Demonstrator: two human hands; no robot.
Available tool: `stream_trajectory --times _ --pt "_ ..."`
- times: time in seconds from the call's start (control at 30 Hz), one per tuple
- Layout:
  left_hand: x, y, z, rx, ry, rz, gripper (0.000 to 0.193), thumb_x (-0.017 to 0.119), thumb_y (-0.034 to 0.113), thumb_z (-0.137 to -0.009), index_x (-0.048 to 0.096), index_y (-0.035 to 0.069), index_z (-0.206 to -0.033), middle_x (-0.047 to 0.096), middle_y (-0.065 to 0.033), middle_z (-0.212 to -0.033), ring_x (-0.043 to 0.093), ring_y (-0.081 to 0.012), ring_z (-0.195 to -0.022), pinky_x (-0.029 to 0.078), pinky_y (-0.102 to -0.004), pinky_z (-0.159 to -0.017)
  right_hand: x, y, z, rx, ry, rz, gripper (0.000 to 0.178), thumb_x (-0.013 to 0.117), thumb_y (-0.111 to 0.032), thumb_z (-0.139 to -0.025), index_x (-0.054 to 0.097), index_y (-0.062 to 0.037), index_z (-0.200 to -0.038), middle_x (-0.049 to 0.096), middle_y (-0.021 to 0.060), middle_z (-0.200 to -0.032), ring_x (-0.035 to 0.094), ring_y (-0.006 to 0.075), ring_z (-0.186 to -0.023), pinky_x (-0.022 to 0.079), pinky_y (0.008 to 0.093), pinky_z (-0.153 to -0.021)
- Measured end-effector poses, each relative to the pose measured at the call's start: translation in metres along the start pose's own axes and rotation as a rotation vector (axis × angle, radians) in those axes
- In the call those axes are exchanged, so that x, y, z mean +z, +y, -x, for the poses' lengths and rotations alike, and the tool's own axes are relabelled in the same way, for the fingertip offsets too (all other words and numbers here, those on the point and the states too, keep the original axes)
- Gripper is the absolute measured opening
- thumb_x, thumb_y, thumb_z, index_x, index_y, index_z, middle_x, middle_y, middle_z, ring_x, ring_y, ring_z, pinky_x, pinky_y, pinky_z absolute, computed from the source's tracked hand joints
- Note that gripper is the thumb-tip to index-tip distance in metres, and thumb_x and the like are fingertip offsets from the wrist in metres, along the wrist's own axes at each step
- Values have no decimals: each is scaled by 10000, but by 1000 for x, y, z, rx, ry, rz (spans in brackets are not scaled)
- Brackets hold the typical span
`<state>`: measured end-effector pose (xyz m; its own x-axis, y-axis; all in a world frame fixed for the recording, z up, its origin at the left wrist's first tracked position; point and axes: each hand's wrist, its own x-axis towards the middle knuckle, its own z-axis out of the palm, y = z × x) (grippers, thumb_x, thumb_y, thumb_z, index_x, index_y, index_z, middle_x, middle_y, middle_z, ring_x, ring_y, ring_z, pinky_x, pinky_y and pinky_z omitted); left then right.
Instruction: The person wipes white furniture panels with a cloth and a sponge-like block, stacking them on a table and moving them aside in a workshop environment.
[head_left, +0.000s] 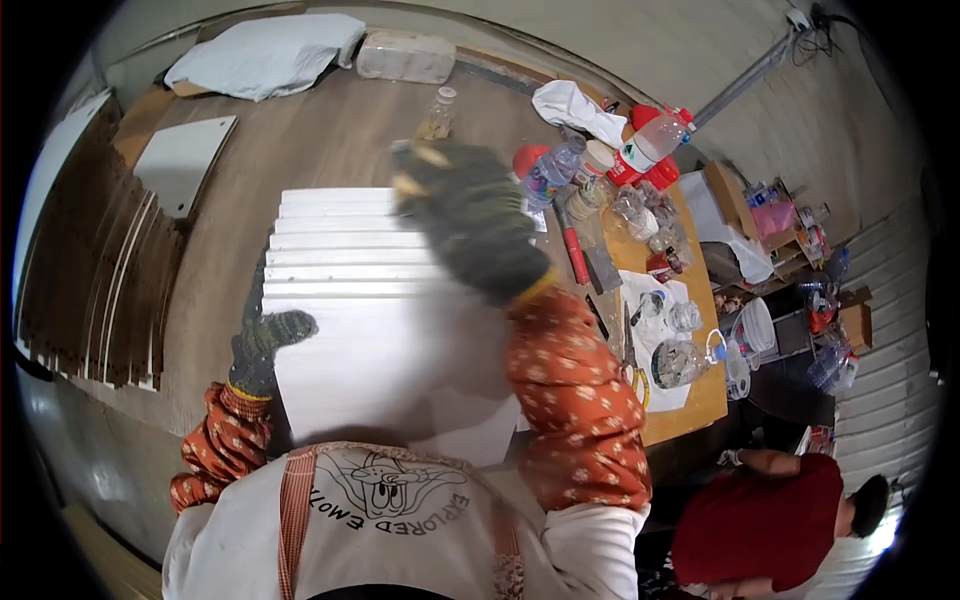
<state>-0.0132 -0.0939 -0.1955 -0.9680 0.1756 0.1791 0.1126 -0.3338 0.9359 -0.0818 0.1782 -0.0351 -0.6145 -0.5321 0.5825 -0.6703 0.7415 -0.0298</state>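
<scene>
A stack of white boards [390, 350] lies in front of me, its far edges stepped like stairs. My left hand [270, 345], in a dark green glove, is closed on the stack's left edge, thumb on top and fingers along the side. Over the far right corner is my right hand [470, 220], gloved the same way and smeared by motion. Its tan fingertips point left. Whether anything is between those fingers cannot be made out.
Brown-edged boards [110, 280] stand at the left, near a white panel [185, 160]. A small clear bottle [436, 115] stands beyond the stack. Bottles, a red-handled tool [575, 255] and jars crowd the right side. A person in a dark red shirt [760, 525] is at lower right.
</scene>
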Motion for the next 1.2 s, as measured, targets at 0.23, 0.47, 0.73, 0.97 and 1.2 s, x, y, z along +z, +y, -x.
stream_trajectory --times 0.23,0.47,0.73,0.97,1.2 --pt "26 25 -9 37 55 -28 987 806 139 -675 233 15 -1469 374 -164 -1449 394 -229 -1304 374 -373 -1057 15 22 14 -16 -42 1 299 606 -173 -816 621 -119 -1110 598 158 -986 573 325 -924 456 461 -787" --pt "39 43 -5 -176 167 176 1003 825 64 -630 264 11 -1460 302 -116 -1507 329 -210 -1348 325 -356 -1091 -57 102 91 463 -325 524 443 697 -171 -743 637 -152 -1181 628 187 -1122 599 365 -1003 477 447 -888" --pt "42 45 -9 -66 113 150 1013 782 -12 -609 244 10 -1467 307 -123 -1503 337 -216 -1345 371 -350 -1062 -32 52 27 263 -140 273 429 655 -196 -788 615 -152 -1213 614 183 -1134 576 347 -1040 438 446 -916" --pt "25 33 -10 14 41 129 1021 753 -43 -618 207 12 -1479 342 -120 -1479 411 -215 -1290 507 -336 -907 4 8 -21 38 -81 7 385 633 -200 -797 621 -114 -1172 605 193 -1079 570 357 -986 446 457 -858" --pt "-12 -17 10 2 -45 -165 242 533 113 -907 467 -8 -1105 607 -182 -1079 656 -264 -907 547 -369 -807 83 -22 -49 -110 81 -318 274 542 -162 -794 628 -92 -1045 607 158 -1035 545 374 -1047 406 522 -921"
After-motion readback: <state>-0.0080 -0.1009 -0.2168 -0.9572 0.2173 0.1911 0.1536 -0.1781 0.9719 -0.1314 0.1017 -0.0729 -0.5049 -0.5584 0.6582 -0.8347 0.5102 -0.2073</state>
